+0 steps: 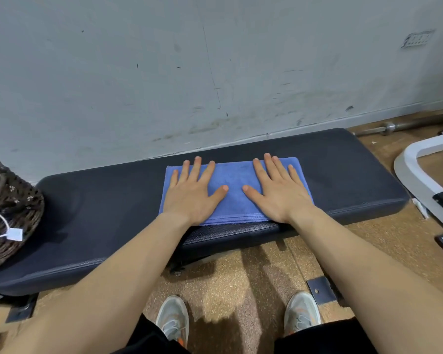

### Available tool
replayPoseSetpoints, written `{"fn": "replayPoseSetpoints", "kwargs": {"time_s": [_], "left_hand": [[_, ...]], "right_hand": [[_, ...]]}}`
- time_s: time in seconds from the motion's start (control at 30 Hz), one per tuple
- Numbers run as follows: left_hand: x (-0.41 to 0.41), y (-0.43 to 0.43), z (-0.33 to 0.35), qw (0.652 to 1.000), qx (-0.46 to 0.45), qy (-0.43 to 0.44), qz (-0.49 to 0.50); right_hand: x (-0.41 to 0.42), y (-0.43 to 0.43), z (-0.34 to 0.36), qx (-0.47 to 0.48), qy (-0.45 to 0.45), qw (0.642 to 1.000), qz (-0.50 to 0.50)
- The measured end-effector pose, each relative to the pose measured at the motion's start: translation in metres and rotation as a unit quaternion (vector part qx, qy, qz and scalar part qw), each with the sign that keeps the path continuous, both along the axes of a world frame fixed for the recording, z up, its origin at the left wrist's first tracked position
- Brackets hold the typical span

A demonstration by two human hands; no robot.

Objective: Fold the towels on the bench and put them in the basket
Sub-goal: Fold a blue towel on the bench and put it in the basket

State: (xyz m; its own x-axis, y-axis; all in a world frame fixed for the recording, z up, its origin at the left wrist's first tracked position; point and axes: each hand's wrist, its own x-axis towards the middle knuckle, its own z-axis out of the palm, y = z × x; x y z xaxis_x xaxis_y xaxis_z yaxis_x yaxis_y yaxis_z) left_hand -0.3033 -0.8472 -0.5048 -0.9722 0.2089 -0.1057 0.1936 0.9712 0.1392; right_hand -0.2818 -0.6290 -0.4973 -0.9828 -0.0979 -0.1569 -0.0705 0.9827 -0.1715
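Observation:
A blue towel (pixel 234 185), folded into a flat rectangle with several layers showing at its near edge, lies on the dark padded bench (pixel 108 208), a little right of its middle. My left hand (pixel 193 191) lies flat on the towel's left half, fingers spread. My right hand (pixel 278 190) lies flat on its right half, fingers spread too. Neither hand grips the cloth. A dark woven basket (pixel 9 208) with a white tag on a string stands at the bench's left end, partly cut off by the frame.
A scuffed grey wall (pixel 215 72) runs just behind the bench. A barbell (pixel 407 125) lies on the floor at the back right. A white metal frame (pixel 420 172) stands to the right. My feet in grey shoes are below the bench's front edge.

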Motion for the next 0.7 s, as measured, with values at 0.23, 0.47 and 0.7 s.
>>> {"fn": "replayPoseSetpoints", "kwargs": {"time_s": [0.23, 0.47, 0.7], "left_hand": [[0.006, -0.016, 0.001, 0.998, -0.013, -0.013, 0.055], [0.03, -0.031, 0.01, 0.995, 0.087, -0.018, 0.047], [0.03, -0.071, 0.031, 0.967, 0.121, 0.065, 0.215]], "right_hand": [[0.009, 0.015, -0.001, 0.015, -0.015, 0.999, -0.048], [0.032, 0.014, 0.006, 0.019, -0.018, 0.999, -0.023], [0.026, 0.006, 0.031, -0.101, 0.039, 0.988, 0.112]]}}
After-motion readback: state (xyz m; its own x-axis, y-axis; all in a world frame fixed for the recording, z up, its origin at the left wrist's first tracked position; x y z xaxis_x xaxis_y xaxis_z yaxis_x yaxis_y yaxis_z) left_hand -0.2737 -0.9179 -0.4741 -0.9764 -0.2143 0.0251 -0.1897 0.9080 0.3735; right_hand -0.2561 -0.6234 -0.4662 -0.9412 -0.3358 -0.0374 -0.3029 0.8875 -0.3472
